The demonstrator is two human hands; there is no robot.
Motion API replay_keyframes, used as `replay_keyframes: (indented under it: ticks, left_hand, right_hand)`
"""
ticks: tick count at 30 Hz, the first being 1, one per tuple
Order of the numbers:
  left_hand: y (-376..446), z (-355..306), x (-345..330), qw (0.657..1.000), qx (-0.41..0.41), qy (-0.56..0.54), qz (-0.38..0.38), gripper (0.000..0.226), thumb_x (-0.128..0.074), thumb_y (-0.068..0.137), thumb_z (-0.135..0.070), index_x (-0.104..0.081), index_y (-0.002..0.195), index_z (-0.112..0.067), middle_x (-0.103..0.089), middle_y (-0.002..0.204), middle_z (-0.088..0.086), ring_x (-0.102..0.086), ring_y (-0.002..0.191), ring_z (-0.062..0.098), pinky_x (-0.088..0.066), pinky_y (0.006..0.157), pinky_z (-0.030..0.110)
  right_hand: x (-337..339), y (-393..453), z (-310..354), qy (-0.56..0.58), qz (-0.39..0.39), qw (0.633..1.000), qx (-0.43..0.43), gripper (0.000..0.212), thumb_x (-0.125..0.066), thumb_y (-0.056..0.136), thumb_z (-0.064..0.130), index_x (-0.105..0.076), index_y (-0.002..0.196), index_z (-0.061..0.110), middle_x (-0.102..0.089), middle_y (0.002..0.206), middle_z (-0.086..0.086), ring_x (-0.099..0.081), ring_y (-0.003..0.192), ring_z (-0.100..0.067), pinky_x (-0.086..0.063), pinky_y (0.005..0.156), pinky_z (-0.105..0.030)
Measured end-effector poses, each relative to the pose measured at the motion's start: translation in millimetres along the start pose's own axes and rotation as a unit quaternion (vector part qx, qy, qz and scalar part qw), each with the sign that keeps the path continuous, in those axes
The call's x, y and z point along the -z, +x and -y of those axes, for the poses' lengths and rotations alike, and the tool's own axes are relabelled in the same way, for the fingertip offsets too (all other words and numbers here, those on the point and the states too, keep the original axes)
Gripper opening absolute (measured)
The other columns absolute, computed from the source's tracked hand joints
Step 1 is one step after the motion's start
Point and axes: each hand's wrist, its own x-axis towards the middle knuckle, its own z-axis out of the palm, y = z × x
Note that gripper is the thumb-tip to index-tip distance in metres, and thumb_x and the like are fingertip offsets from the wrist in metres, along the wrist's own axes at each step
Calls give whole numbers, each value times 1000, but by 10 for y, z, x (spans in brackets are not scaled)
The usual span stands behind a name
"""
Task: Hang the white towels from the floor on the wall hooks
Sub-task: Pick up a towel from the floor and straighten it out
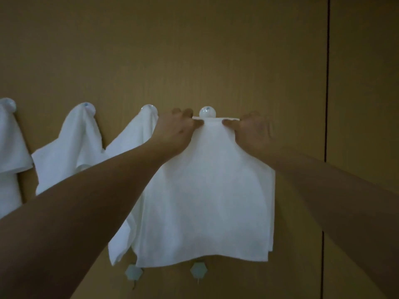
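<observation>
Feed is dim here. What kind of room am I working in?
Probably a bathroom or laundry corner, though I can't be sure: a plain tan panelled wall, a row of round white wall hooks, and white towels already draped on them. Both hands pinch another white towel.

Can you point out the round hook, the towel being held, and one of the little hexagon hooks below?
Round hook (207, 112), head view: its dome.
Held towel (207, 190), head view: middle of the cloth.
Hexagon hook (198, 270), head view: its face.

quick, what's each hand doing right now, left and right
Left hand: closed, pinching the top edge of the white towel just below the round hook.
Right hand: closed, pinching the same edge on the other side.
</observation>
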Motion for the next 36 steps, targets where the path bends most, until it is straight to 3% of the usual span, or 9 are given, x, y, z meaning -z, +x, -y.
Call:
replay_keyframes:
  ticks: [4, 10, 19, 21, 24, 27, 29, 32, 36]
  left_hand:
    - [402, 136, -108, 999, 32, 8, -25, 44, -37, 89, -15, -62, 122, -30, -51, 94, 8, -52, 84, 31, -39, 65, 35]
    - [547, 110, -481, 994, 107, -26, -13, 42, -40, 90, -13, -65, 120, -30, -57, 100, 7, -56, 90, 32, -36, 67, 35]
    - [542, -192, -656, 888, 305, -343, -29, 20, -52, 88, -25, -71, 92, -28, -61, 93, -6, -59, 90, 18, -41, 76, 27]
    - [487, -217, -648, 912, 299, -280, -28, 23, -49, 86, -30, -72, 87, -29, -48, 108, -7, -43, 102, 20, -29, 91, 32]
    - [322, -244, -620, 976, 208, -57, -30, 31, -44, 86, -46, -71, 84, -30, -45, 108, -5, -34, 101, 25, -23, 89, 41]
    - [204, -325, -616, 979, 188, -74, -24, 40, -35, 85, -50, -68, 73, -30, -48, 87, -3, -40, 88, 25, -31, 78, 38]
    - [163, -422, -654, 952, 230, -200, 12, 33, -38, 86, -42, -54, 62, -26, -51, 70, -6, -49, 73, 20, -34, 62, 29]
    - [38, -558, -710, 895, 310, -320, 28, 13, -47, 91, -36, -50, 79, -31, -57, 70, -13, -55, 65, 6, -36, 56, 20]
    - [-107, -622, -642, 743, 426, -515, 30, 12, -46, 90, -25, -53, 99, -28, -66, 93, -4, -65, 84, 14, -50, 61, 25]
  right_hand:
    - [-88, 439, -95, 38, -16, 997, -70, 37, -46, 97, 21, -61, 126, 39, -65, 89, -6, -62, 84, -31, -50, 73, -36]
    - [-322, 610, -24, 192, 23, 970, -144, 40, -48, 89, 16, -70, 113, 38, -66, 124, 12, -61, 114, -16, -50, 94, -33]
    - [-411, 440, 231, 369, 74, 903, -206, 26, -49, 87, 28, -70, 71, 32, -68, 73, 8, -63, 71, -20, -43, 56, -29]
    - [-431, 378, 249, 330, 63, 925, -176, 28, -44, 90, 30, -68, 76, 34, -64, 73, 8, -60, 72, -21, -35, 54, -27]
    - [-500, 234, 282, 211, -12, 970, -119, 32, -40, 92, 42, -70, 91, 35, -54, 91, 4, -47, 91, -23, -33, 74, -30]
    - [-560, 100, 341, 310, -35, 939, -141, 29, -43, 89, 39, -67, 77, 28, -52, 81, 7, -49, 81, -14, -32, 69, -28]
    - [-612, 11, 402, 452, -35, 869, -198, 24, -47, 90, 31, -65, 75, 28, -59, 69, 11, -56, 67, -8, -40, 58, -29]
    - [-643, -89, 499, 509, -26, 817, -270, 19, -45, 93, 29, -63, 90, 26, -63, 79, 11, -61, 73, -9, -51, 65, -30]
    - [-591, -124, 610, 570, 2, 769, -290, 33, -48, 88, 57, -61, 98, 28, -64, 85, 13, -61, 75, -4, -46, 63, -25]
